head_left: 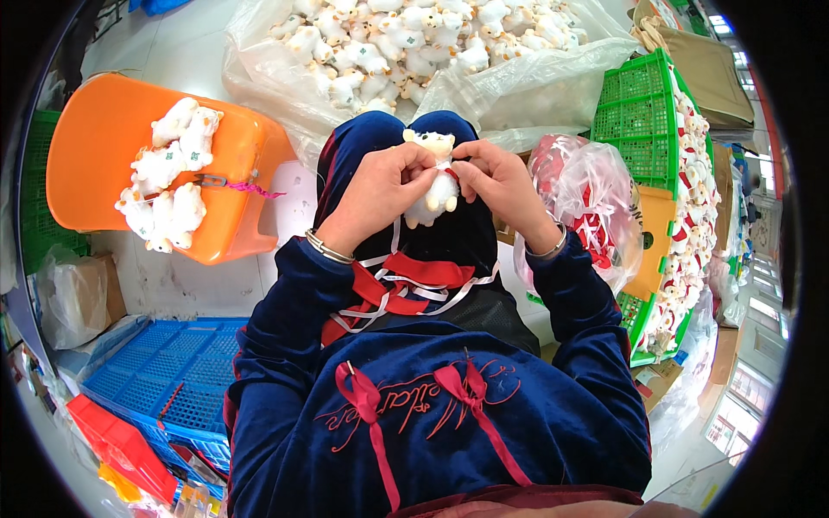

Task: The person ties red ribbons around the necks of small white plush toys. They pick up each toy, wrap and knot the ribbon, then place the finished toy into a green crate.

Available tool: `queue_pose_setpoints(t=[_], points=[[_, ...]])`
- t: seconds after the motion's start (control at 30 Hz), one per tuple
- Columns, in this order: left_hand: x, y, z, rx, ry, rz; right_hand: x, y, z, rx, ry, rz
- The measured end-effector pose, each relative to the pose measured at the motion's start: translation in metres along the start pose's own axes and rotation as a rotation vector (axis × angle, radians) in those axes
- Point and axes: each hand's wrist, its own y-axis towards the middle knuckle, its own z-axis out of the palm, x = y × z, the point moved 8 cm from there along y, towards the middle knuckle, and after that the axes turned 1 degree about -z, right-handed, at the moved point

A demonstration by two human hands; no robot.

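Observation:
A small white plush toy animal (428, 207) with a cream face and feet is at my knees, head pointing away from me. Thumb and fingers of my left hand (386, 192) are pinched against the left side of its neck. On the other side, my right hand (503, 184) is closed in a pinch at a small red cloth piece (452, 173) by the neck. A thin white strip shows between the fingertips; its ends are hidden. Across my lap lie several red cloth pieces (440, 272) with white ribbons (373, 312).
Ahead, a big clear plastic bag (509, 95) holds many plush toys. An orange stool (86, 173) at left carries several toys and snips with a pink cord (211, 180). To the right are a bag of red pieces (596, 186) and green crates (635, 112). Blue crates (164, 367) stand lower left.

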Motion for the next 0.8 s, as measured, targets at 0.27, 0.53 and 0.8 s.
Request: queue_pose_setpoints(t=[0.27,0.53,0.8], points=[[-0.002,-0.002,0.0,-0.038,-0.026,0.021,0.006,0.01,0.003,-0.009,-0.142,-0.046],[-0.006,-0.012,0.0,-0.106,0.057,0.118,0.001,0.003,0.006,-0.067,-0.029,-0.038],[0.009,-0.023,0.0,-0.11,-0.271,-0.071,0.006,-0.011,0.003,-0.161,-0.078,-0.115]])
